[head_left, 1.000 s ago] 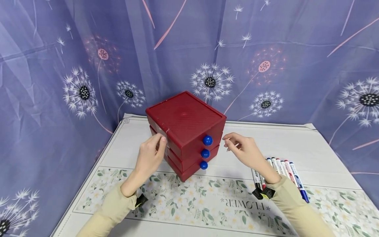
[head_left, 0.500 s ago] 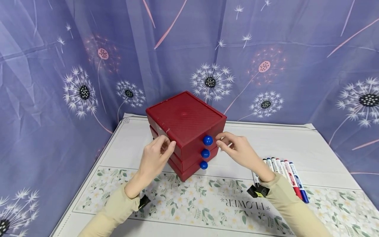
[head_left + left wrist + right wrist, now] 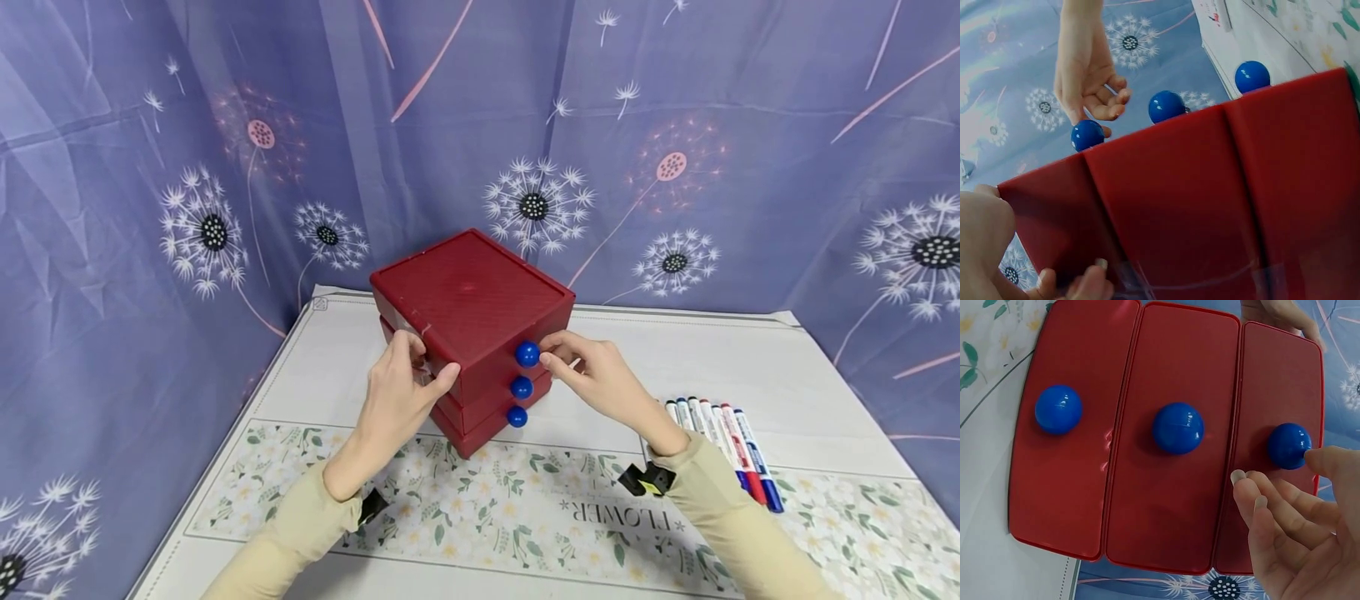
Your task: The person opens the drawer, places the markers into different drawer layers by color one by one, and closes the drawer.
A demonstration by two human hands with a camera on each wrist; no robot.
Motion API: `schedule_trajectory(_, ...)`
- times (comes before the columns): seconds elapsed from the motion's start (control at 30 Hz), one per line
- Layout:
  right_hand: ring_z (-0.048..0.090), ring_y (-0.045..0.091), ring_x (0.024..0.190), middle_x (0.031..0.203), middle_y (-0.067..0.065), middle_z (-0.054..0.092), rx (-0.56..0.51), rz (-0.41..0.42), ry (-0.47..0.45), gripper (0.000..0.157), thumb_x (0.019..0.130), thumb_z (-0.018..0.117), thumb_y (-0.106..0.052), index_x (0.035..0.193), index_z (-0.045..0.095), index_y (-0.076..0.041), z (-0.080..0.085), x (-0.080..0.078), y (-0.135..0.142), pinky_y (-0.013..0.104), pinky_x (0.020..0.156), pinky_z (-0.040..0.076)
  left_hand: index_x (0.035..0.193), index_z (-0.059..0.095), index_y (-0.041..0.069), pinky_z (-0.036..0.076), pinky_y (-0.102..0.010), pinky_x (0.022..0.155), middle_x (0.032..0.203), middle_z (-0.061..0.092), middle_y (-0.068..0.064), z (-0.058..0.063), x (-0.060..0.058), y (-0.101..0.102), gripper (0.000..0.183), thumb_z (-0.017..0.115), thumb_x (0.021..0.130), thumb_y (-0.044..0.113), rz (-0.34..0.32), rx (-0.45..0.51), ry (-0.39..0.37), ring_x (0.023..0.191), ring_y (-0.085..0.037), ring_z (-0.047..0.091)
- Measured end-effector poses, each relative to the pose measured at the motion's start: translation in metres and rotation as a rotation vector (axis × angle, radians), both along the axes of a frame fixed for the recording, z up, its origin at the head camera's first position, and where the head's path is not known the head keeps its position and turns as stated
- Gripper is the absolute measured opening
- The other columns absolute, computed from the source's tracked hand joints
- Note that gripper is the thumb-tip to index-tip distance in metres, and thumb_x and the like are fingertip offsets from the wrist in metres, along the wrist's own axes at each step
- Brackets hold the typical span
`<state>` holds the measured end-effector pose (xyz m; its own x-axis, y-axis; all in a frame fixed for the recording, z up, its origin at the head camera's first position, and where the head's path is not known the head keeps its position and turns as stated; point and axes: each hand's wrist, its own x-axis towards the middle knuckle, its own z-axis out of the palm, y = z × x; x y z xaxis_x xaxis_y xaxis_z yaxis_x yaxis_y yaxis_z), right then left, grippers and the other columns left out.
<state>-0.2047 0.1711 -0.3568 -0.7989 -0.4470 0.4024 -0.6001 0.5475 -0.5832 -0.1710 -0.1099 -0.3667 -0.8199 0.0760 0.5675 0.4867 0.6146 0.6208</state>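
A red cabinet (image 3: 468, 292) with stacked drawers stands at an angle on the table. Three round blue knobs run down its front. In the head view, my right hand (image 3: 596, 371) is at the top drawer knob (image 3: 527, 354), thumb and a fingertip on its right side. The right wrist view shows a digit touching that knob (image 3: 1289, 446) and other fingertips just off it. My left hand (image 3: 397, 400) rests at the cabinet's near left corner, thumb by the top edge, fingers along the side. Its fingertips show low in the left wrist view.
Several capped markers (image 3: 723, 437) lie in a row on the right, partly behind the right forearm. A white, flower-printed cloth (image 3: 525, 517) covers the table. Behind the cabinet hangs a purple dandelion curtain (image 3: 450, 150).
My right hand has moved left from beside the cabinet to the top drawer knob. My left hand has slid right along the cabinet's side to its near corner, the thumb spreading outward.
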Motion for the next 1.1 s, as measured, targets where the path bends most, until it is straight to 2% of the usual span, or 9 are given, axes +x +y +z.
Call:
schedule_trajectory(0.27, 0.064, 0.005, 0.069, 0.078, -0.006, 0.071, 0.008, 0.006, 0.000, 0.015, 0.095, 0.062, -0.018, 0.106, 0.067, -0.011, 0.001, 0.001, -0.004, 0.022, 0.059, 0.051, 0.123, 0.039, 0.004, 0.053, -0.029, 0.064, 0.083, 0.062, -0.009, 0.008, 0.007, 0.003, 0.069, 0.064, 0.084, 0.055, 0.064, 0.021, -0.193, 0.070, -0.016, 0.064)
schedule_trajectory(0.37, 0.064, 0.004, 0.069, 0.077, -0.006, 0.071, 0.010, 0.003, -0.001, 0.015, 0.095, 0.062, -0.019, 0.106, 0.068, -0.011, 0.001, 0.001, -0.005, 0.023, 0.059, 0.051, 0.139, 0.031, 0.000, 0.053, -0.032, 0.065, 0.083, 0.064, -0.009, 0.011, 0.010, 0.004, 0.082, 0.066, 0.085, 0.052, 0.087, -0.002, -0.234, 0.071, -0.018, 0.065)
schedule_trajectory(0.43, 0.064, 0.004, 0.070, 0.077, -0.006, 0.071, 0.011, 0.001, -0.004, 0.015, 0.094, 0.062, -0.019, 0.106, 0.068, -0.010, 0.001, 0.001, -0.006, 0.025, 0.060, 0.052, 0.148, 0.023, -0.003, 0.055, -0.037, 0.071, 0.093, 0.064, -0.014, 0.013, 0.012, 0.004, 0.092, 0.064, 0.086, 0.052, 0.101, -0.028, -0.257, 0.077, -0.023, 0.066)
schedule_trajectory(0.53, 0.064, 0.004, 0.071, 0.078, -0.005, 0.071, 0.011, 0.000, -0.010, 0.015, 0.094, 0.063, -0.019, 0.106, 0.068, -0.010, 0.001, 0.002, -0.006, 0.026, 0.060, 0.052, 0.153, 0.016, -0.004, 0.055, -0.045, 0.087, 0.125, 0.056, -0.023, 0.015, 0.014, 0.005, 0.098, 0.061, 0.088, 0.054, 0.108, -0.067, -0.290, 0.096, -0.032, 0.066)
schedule_trajectory(0.6, 0.064, 0.004, 0.071, 0.078, -0.005, 0.071, 0.013, -0.001, -0.011, 0.015, 0.094, 0.062, -0.018, 0.106, 0.068, -0.010, 0.001, 0.002, -0.007, 0.026, 0.060, 0.052, 0.153, 0.016, -0.004, 0.054, -0.046, 0.089, 0.134, 0.049, -0.025, 0.016, 0.016, 0.005, 0.097, 0.060, 0.088, 0.054, 0.107, -0.088, -0.306, 0.091, -0.035, 0.065)
schedule_trajectory(0.77, 0.064, 0.005, 0.071, 0.079, -0.004, 0.072, 0.014, -0.004, -0.011, 0.015, 0.094, 0.062, -0.019, 0.106, 0.068, -0.009, 0.000, 0.001, -0.007, 0.025, 0.061, 0.052, 0.153, 0.014, -0.004, 0.054, -0.037, 0.068, 0.089, 0.058, -0.018, 0.016, 0.017, 0.008, 0.097, 0.065, 0.088, 0.049, 0.080, -0.082, -0.297, 0.070, -0.029, 0.060)
schedule_trajectory(0.8, 0.064, 0.005, 0.071, 0.079, -0.004, 0.072, 0.014, -0.005, -0.011, 0.016, 0.095, 0.062, -0.019, 0.106, 0.068, -0.009, 0.000, 0.001, -0.007, 0.025, 0.061, 0.052, 0.153, 0.015, -0.004, 0.055, -0.036, 0.068, 0.085, 0.057, -0.018, 0.016, 0.017, 0.008, 0.097, 0.066, 0.088, 0.048, 0.076, -0.073, -0.287, 0.076, -0.030, 0.064)
schedule_trajectory(0.93, 0.064, 0.006, 0.071, 0.080, -0.001, 0.073, 0.014, -0.012, -0.011, 0.017, 0.095, 0.062, -0.020, 0.106, 0.068, -0.009, 0.000, 0.001, -0.007, 0.026, 0.061, 0.052, 0.146, 0.031, -0.006, 0.059, -0.040, 0.079, 0.108, 0.065, -0.024, 0.015, 0.019, 0.010, 0.086, 0.071, 0.086, 0.042, 0.066, -0.028, -0.221, 0.101, -0.035, 0.069)
schedule_trajectory(1.1, 0.064, 0.007, 0.071, 0.080, -0.002, 0.072, 0.018, -0.023, -0.012, 0.017, 0.095, 0.062, -0.020, 0.106, 0.068, -0.008, 0.001, 0.000, -0.008, 0.027, 0.061, 0.053, 0.129, 0.041, -0.004, 0.060, -0.041, 0.071, 0.108, 0.066, -0.024, 0.013, 0.019, 0.013, 0.070, 0.072, 0.085, 0.040, 0.087, -0.047, -0.107, 0.093, -0.034, 0.070)
